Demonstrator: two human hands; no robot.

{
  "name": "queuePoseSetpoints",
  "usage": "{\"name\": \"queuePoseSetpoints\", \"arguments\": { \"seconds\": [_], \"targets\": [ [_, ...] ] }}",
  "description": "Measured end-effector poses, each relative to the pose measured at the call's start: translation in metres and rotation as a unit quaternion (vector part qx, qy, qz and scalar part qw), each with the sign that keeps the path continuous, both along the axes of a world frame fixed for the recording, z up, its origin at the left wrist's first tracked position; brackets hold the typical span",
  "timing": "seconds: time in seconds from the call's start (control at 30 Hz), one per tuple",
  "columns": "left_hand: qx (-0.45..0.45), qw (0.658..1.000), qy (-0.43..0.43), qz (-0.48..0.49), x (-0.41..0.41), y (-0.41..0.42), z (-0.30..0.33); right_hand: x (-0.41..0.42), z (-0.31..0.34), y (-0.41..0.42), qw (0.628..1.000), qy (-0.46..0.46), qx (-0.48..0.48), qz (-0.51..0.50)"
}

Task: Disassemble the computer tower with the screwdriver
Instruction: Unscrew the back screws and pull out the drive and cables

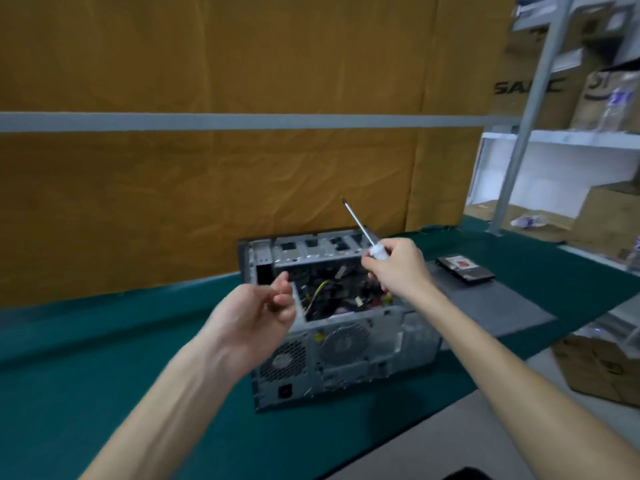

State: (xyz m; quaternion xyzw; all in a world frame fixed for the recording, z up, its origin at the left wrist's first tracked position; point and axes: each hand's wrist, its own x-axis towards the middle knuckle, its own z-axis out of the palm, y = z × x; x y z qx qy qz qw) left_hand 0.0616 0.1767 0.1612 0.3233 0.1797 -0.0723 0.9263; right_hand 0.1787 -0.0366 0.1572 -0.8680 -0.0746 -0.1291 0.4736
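Observation:
The grey computer tower (349,351) lies on its side on the green table (104,344), its side panel off and cables showing inside. My right hand (394,265) grips the screwdriver (358,225) by its white handle above the open case, shaft pointing up and to the left. My left hand (256,313) hovers at the case's left edge with fingers loosely curled; whether it holds anything small is unclear.
A dark grey side panel (491,306) lies to the right of the tower, with a hard drive (464,267) on its far end. A brown cloth backdrop (207,168) hangs behind. Shelves with cardboard boxes (588,98) stand at the right.

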Motion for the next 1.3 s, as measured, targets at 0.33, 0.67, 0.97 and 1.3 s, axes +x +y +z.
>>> {"name": "queuePoseSetpoints", "arguments": {
  "seconds": [0.33, 0.67, 0.97, 1.3],
  "targets": [
    [-0.048, 0.996, 0.063, -0.032, 0.156, -0.084, 0.019, 0.144, -0.032, -0.097, 0.990, 0.073, -0.069, -0.102],
    [0.157, 0.980, 0.023, -0.121, 0.275, -0.207, -0.001, 0.195, -0.070, -0.149, 0.975, 0.208, 0.031, -0.079],
    [0.340, 0.914, 0.008, -0.222, 0.367, -0.255, -0.042, 0.236, -0.114, -0.199, 0.967, 0.240, -0.040, -0.069],
    [0.635, 0.703, -0.050, -0.316, 0.462, -0.281, -0.076, 0.295, -0.153, -0.227, 0.962, 0.239, -0.122, -0.051]
  ]
}}
